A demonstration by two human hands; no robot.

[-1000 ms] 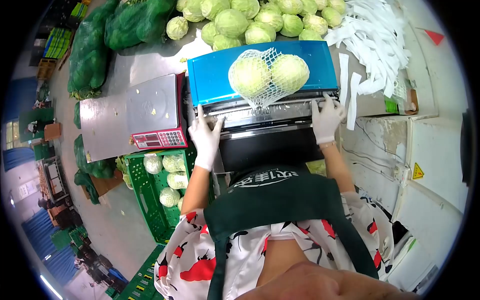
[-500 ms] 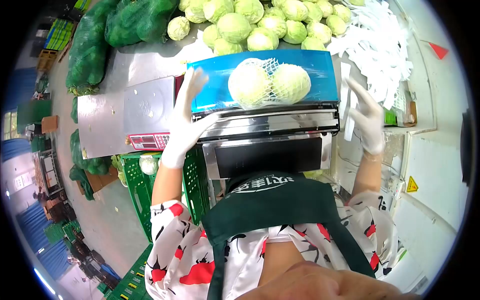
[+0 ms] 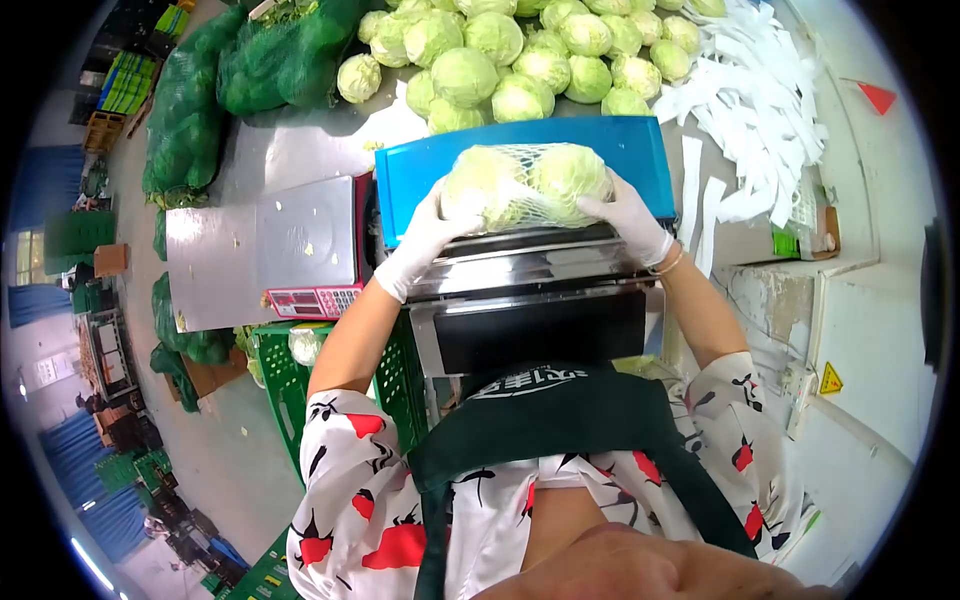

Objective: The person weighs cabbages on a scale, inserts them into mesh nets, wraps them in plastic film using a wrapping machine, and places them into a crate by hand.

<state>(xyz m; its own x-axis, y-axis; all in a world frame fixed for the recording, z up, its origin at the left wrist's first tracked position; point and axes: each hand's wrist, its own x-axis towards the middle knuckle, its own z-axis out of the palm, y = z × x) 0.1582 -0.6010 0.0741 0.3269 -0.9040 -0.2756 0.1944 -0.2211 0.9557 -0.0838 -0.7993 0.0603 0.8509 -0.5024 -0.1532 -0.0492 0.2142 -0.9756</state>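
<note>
A pack of two pale green cabbages [image 3: 570,180] in a white foam net lies across the lower part of a blue panel [image 3: 410,180]. My left hand [image 3: 428,238], in a white glove, grips the left end of the pack. At the right end my right hand [image 3: 632,218], also gloved, has its fingers curled against the other cabbage. Clear film seems to shine over the net. Just below the pack is the metal front [image 3: 540,268] of a machine, with a dark plate [image 3: 540,330] nearest my apron.
Loose cabbages [image 3: 490,40] are heaped behind the panel. White foam nets [image 3: 750,110] pile up at the right. A scale [image 3: 310,240] stands to the left, above a green crate [image 3: 285,375]. Full green mesh sacks [image 3: 185,130] lie at the far left.
Both hands were apart from the pack, raised on either side of it. They have come inward and taken hold of its ends, and the pack sits slightly lower on the panel.
</note>
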